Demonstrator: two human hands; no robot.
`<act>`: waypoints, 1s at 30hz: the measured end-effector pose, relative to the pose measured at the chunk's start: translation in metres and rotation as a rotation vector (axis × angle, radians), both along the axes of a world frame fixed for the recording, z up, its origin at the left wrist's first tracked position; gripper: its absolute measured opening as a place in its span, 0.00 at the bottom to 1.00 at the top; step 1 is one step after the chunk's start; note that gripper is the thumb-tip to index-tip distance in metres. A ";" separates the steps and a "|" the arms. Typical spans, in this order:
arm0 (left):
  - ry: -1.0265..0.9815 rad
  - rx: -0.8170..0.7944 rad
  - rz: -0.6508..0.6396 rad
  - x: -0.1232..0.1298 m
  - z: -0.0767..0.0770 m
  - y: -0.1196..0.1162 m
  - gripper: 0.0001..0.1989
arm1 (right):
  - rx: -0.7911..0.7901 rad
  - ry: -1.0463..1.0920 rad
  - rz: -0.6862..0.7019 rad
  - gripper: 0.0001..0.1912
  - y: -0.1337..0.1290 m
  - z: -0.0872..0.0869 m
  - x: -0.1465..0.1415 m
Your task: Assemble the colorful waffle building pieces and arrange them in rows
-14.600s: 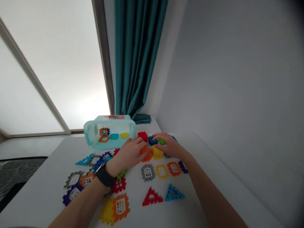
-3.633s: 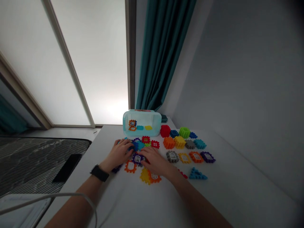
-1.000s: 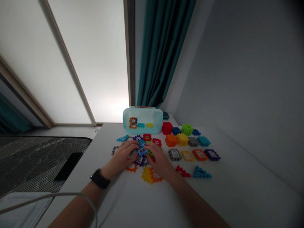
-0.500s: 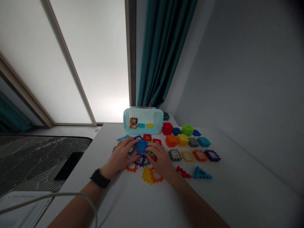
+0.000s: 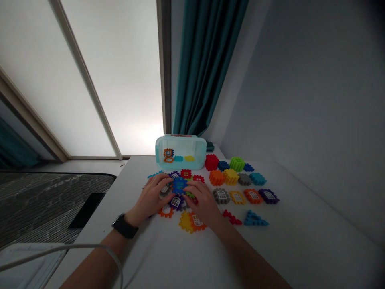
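Between my two hands is a blue toothed tile (image 5: 179, 186), its left side at the fingertips of my left hand (image 5: 152, 196) and its right side at those of my right hand (image 5: 204, 200). Both hands pinch it over a loose pile of toothed pieces. Close by lie a purple window tile (image 5: 176, 202), a red tile (image 5: 186, 174) and an orange piece (image 5: 166, 211). A yellow tile (image 5: 186, 222) and an orange window tile (image 5: 197, 222) are nearer me. My palms and fingers cover part of the pile.
Behind the pile stands a pale teal bin (image 5: 197, 162) with a few tiles inside. Sorted stacks, including red (image 5: 211, 162) and orange (image 5: 216, 178), sit right of it. A blue triangular piece (image 5: 255, 218) lies front right. A cable (image 5: 87, 245) crosses the lower left.
The fingers of my left hand have closed in slightly around the blue tile, which looks a little more level. The view has shifted very slightly.
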State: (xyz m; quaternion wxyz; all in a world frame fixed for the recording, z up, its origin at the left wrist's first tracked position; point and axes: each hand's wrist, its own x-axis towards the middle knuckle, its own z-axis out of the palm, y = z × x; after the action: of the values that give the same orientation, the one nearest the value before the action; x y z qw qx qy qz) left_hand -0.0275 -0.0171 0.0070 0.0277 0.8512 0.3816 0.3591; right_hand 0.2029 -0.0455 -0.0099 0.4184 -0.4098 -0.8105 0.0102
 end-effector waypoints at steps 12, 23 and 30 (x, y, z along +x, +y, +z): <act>0.012 0.028 -0.033 -0.006 0.002 0.003 0.16 | 0.003 0.015 0.014 0.16 -0.002 0.008 0.002; -0.030 0.039 -0.055 -0.008 0.000 0.004 0.16 | 0.066 -0.033 0.063 0.15 -0.001 0.013 0.010; -0.105 -0.018 -0.103 -0.006 0.000 0.003 0.16 | 0.120 -0.052 0.078 0.12 0.002 0.011 0.011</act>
State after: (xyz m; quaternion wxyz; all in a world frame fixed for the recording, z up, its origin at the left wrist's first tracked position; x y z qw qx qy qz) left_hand -0.0340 -0.0136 0.0065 0.0736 0.8495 0.3385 0.3979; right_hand 0.2142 -0.0433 0.0009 0.4205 -0.3521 -0.8355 -0.0327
